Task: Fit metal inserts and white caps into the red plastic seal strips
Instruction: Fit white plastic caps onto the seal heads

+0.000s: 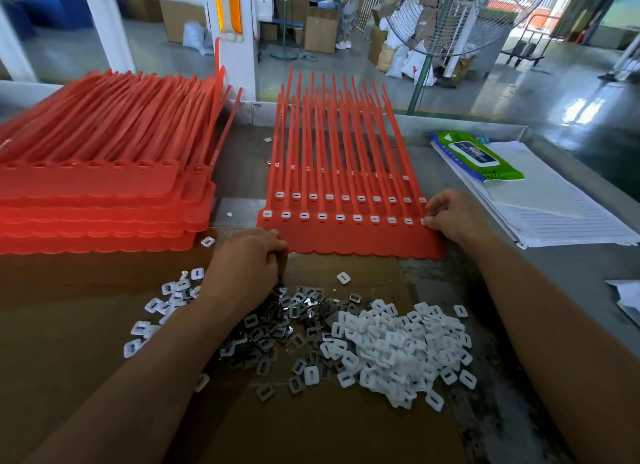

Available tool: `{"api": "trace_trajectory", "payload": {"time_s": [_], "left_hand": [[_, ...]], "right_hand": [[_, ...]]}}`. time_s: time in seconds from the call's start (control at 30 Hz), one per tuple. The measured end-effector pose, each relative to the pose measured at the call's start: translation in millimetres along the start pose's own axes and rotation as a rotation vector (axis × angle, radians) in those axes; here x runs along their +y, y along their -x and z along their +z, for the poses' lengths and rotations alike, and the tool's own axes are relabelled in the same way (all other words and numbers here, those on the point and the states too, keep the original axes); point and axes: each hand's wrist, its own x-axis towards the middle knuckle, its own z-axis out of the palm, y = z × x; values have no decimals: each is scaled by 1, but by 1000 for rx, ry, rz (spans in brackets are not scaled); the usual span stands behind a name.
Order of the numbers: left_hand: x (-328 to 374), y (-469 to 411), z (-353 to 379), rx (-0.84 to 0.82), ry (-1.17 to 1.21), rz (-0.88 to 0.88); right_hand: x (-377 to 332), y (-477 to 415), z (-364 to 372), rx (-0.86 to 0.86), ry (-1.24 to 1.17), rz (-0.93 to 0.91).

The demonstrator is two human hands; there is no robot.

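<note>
A sheet of joined red seal strips [349,237] lies on top of a small stack in front of me, its row of heads filled with white caps. My right hand [450,214] pinches a white cap at the sheet's rightmost head. My left hand [247,266] rests curled at the sheet's near left corner, above the parts; what it holds is hidden. A pile of white caps [398,349] lies on the brown cardboard [69,325]. Grey metal inserts [298,311] are heaped just left of that pile.
A tall stack of red strip sheets with unfilled heads [104,193] sits at the left. Lined paper sheets [554,207] and a green wet-wipe pack [478,155] lie at the right. A standing fan [450,17] is beyond the table's raised metal edge [467,121].
</note>
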Motion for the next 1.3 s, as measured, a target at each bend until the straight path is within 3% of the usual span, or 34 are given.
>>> {"api": "trace_trajectory", "payload": {"time_s": [0.27, 0.63, 0.93, 1.1, 1.3], "left_hand": [[0, -1, 1, 1, 15, -9], [1, -1, 0, 3, 11, -5], [2, -1, -1, -5, -2, -5], [2, -1, -1, 6, 4, -1], [3, 0, -1, 16, 2, 1]], "right_hand": [[-5, -6, -2, -41, -49, 100], [9, 10, -6, 44, -81, 42], [10, 31, -22, -205, -158, 133], [0, 35, -22, -323, -456, 178], [-12, 46, -22, -174, -477, 46]]}}
